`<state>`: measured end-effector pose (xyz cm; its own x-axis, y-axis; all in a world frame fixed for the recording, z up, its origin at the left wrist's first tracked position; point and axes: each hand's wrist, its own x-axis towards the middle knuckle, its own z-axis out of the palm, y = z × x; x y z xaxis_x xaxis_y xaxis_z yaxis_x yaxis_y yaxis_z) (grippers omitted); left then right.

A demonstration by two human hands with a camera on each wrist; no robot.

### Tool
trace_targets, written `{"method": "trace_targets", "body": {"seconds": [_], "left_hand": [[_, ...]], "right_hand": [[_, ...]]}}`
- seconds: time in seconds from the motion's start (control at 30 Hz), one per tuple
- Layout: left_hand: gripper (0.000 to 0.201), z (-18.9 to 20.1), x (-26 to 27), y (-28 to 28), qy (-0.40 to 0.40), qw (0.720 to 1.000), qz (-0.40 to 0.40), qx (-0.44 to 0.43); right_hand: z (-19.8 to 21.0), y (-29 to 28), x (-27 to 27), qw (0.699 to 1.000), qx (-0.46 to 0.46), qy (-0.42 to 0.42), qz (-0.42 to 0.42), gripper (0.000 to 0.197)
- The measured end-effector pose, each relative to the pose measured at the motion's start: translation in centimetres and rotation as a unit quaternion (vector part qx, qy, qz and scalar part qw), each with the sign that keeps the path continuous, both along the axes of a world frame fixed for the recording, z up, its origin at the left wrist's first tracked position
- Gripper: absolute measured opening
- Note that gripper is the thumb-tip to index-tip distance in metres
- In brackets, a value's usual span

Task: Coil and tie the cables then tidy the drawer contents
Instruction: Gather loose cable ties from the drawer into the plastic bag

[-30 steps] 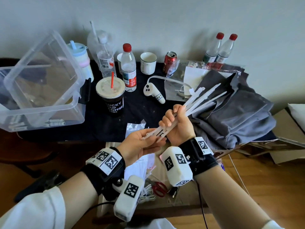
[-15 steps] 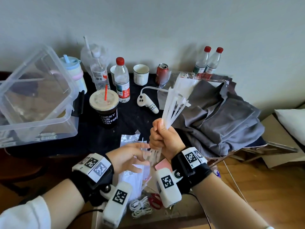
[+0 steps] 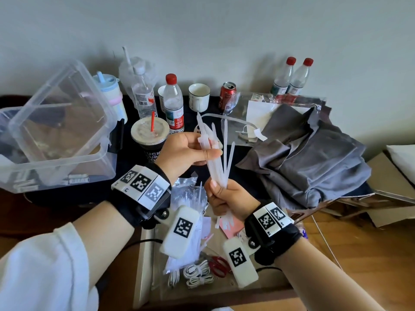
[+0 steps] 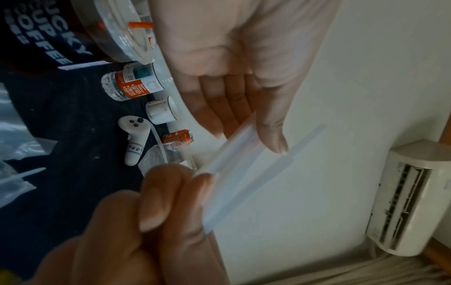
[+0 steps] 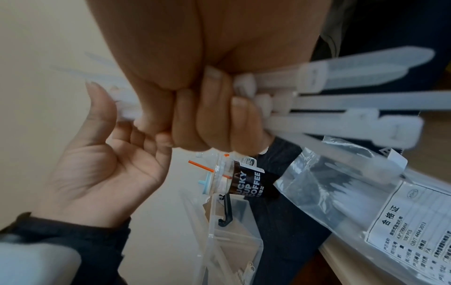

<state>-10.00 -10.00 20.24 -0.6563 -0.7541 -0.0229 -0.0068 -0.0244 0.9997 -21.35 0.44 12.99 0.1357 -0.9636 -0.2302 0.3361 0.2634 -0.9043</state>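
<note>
A bundle of white zip ties (image 3: 216, 167) stands nearly upright above the open drawer (image 3: 143, 265). My right hand (image 3: 222, 194) grips the bundle's lower end in a fist; in the right wrist view its curled fingers (image 5: 214, 115) wrap the zip ties (image 5: 341, 100). My left hand (image 3: 207, 153) pinches the upper part of the bundle between thumb and fingers, the thumb (image 4: 270, 131) lying on the zip ties (image 4: 234, 154). In the drawer lie coiled, tied white cables (image 3: 197, 274), red scissors (image 3: 217, 265) and a clear bag of zip ties (image 3: 190, 198).
On the dark table behind stand a clear plastic box (image 3: 56, 135) at left, a lidded coffee cup (image 3: 150, 135), water bottles (image 3: 174, 104), a white cup (image 3: 198, 99) and a red can (image 3: 226, 93). A grey cloth heap (image 3: 303, 162) fills the right side.
My left hand has risen from under the bundle's lower end to pinch its upper part. The bundle has swung from leaning right to nearly upright, still held by my right hand.
</note>
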Motion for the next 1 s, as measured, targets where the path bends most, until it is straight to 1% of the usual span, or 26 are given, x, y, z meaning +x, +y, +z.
{"method": "trace_targets", "body": {"seconds": [0.1,0.17,0.27,0.33,0.53,0.63,0.77,0.83,0.9,1.0], "left_hand": [[0.019,0.0,0.0,0.0,-0.001,1.0,-0.007,-0.007],[0.02,0.0,0.0,-0.1,0.003,1.0,-0.009,-0.006],[0.021,0.1,0.1,-0.4,0.013,1.0,-0.01,0.003],[0.021,0.2,0.2,-0.5,0.015,1.0,-0.014,0.008],[0.027,0.1,0.5,-0.7,0.029,0.999,-0.033,0.009],[0.029,0.1,0.6,-0.6,0.024,0.999,-0.034,-0.009],[0.033,0.6,0.9,-0.8,0.022,0.999,-0.048,-0.009],[0.028,1.0,1.1,-1.1,0.002,0.997,-0.068,-0.021],[0.023,1.3,1.2,-1.5,-0.021,0.996,-0.078,-0.043],[0.018,1.5,1.2,-1.9,-0.043,0.995,-0.058,-0.073]], "right_hand": [[-0.2,0.2,-0.4,0.999,-0.013,-0.032,0.007,0.045],[-0.2,0.2,-0.5,0.999,-0.018,-0.044,0.011,0.048],[0.0,0.1,-0.7,0.999,-0.017,-0.04,0.013,0.059],[0.0,0.0,-0.8,0.999,-0.019,-0.037,0.01,0.061],[-0.2,0.0,-1.0,0.999,-0.013,-0.035,0.006,0.056],[-0.1,0.1,-1.1,1.0,-0.004,-0.027,0.004,0.055],[0.3,0.4,-1.3,1.0,0.01,0.004,0.005,0.041],[0.3,0.6,-1.5,1.0,0.019,0.021,0.013,0.034],[0.3,0.7,-1.6,0.999,0.024,0.038,0.023,0.033],[0.4,0.9,-1.7,0.998,0.021,0.049,0.032,0.033]]}}
